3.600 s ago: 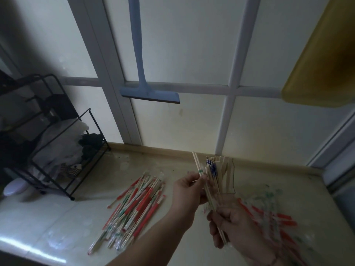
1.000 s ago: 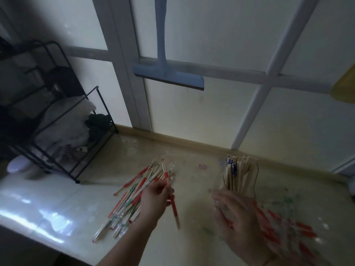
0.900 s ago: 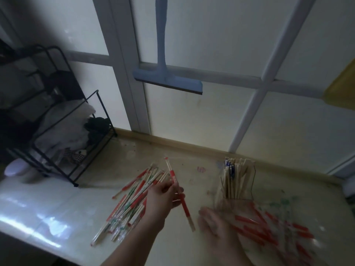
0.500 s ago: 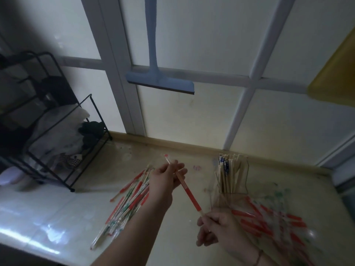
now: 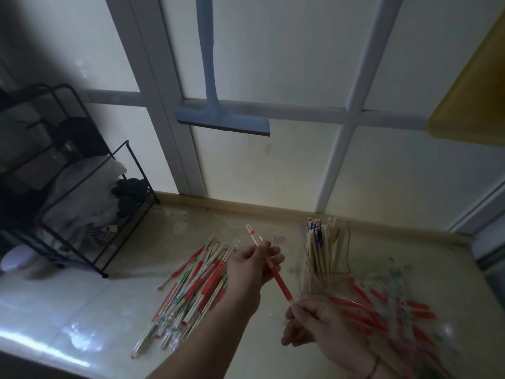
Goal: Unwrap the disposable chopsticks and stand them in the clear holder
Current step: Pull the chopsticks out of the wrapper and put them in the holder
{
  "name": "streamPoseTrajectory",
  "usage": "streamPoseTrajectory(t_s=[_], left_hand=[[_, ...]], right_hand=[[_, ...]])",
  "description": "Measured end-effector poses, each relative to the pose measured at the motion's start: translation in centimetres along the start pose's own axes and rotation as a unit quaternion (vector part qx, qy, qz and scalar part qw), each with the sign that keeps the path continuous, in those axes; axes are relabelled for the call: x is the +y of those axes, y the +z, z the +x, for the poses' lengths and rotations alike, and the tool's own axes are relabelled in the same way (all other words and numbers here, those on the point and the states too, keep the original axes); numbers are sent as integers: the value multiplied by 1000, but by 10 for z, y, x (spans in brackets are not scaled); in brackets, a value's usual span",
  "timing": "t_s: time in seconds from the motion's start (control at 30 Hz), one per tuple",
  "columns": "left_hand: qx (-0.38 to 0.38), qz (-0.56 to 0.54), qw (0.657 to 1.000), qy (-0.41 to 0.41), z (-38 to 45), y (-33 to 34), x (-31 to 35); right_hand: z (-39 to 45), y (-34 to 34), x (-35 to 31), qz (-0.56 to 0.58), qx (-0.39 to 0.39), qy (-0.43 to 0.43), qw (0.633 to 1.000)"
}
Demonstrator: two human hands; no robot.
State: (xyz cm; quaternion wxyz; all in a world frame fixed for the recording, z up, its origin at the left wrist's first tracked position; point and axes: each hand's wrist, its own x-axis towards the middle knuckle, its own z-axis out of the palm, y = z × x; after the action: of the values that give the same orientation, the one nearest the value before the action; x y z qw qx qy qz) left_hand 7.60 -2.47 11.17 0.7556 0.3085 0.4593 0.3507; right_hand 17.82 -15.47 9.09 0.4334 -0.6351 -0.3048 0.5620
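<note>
Dimly lit from a frosted window behind, a pale glossy surface [image 5: 82, 305] carries everything. At the centre of the scene, one wrapped pair of chopsticks [image 5: 269, 262] is held slantwise above it between two grips. The left hand [image 5: 252, 265] is curled round the upper half, fingers folded over the sleeve; the right hand [image 5: 310, 321] pinches the lower tip between thumb and forefinger, the other fingers tucked in. The pair seems to be held at both ends so that the sleeve can be pulled off lengthways.

Just beyond the right grip, the clear holder [image 5: 328, 253] stands upright with bare chopsticks already leaning in it, within short reach for the drop. To the far side of the left grip, a pile of wrapped pairs [image 5: 195, 283] lies waiting, many not yet opened. Outward of the right grip, emptied wrappers [image 5: 382, 310] are heaped, kept apart from the unopened stock.

Red and green print is seen on the sleeves, but no writing can be read.

Farther out, a black wire rack [image 5: 90, 203] stands left, and a blue squeegee [image 5: 222, 120] hangs against the window.
</note>
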Motion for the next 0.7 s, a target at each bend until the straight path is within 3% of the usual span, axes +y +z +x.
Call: streamPoseTrajectory(t_s=[0.23,0.33,0.4,0.47,0.53,0.7], left_hand=[[-42,28,999,-13,-17,11,-17],[-69,86,994,-9,-16,11,-18],[-133,178,975,-6,-18,6,-19],[-229,273,934,-21,-23,4,-25],[-300,328,895,-44,-28,6,-34],[-322,348,879,-48,-26,14,-58]], right_hand=[[-3,-1,14,20,26,2,999],[-5,-10,11,-64,11,-14,998],[-5,-24,2,-82,85,-54,992],[-5,-39,-11,-22,158,-86,983],[-6,-50,-20,3,176,-102,979],[-6,-74,-15,84,200,-89,972]])
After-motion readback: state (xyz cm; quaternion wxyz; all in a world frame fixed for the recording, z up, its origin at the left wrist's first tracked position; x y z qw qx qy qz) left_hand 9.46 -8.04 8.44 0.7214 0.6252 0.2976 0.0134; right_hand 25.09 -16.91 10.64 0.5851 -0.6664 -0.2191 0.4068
